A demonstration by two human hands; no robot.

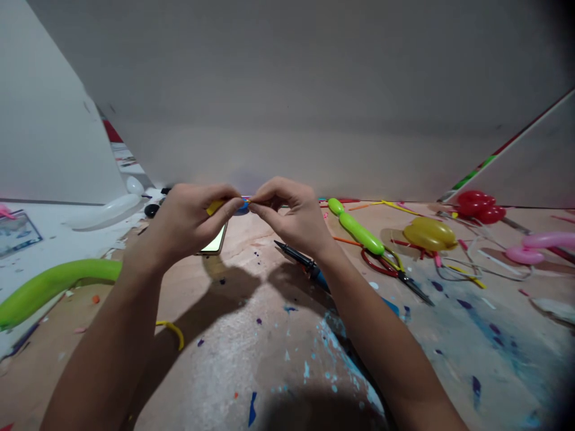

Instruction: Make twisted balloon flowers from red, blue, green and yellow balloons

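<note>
My left hand (191, 218) and my right hand (291, 212) meet fingertip to fingertip above the paint-stained table (278, 359). Both are closed in a pinch. The left hand holds a small yellow balloon piece (214, 207) that shows between its fingers. Between the two hands a bit of blue balloon (243, 207) peeks out, and the right fingertips pinch at its end. A phone (214, 244) with a lit screen lies under the left hand.
A black pen or pump (299, 258) lies under my right wrist. Red-handled scissors (395, 270), a green balloon (357, 230), yellow (429, 233), red (478, 205) and pink (541, 246) balloons lie to the right. A long green balloon (49, 286) lies left.
</note>
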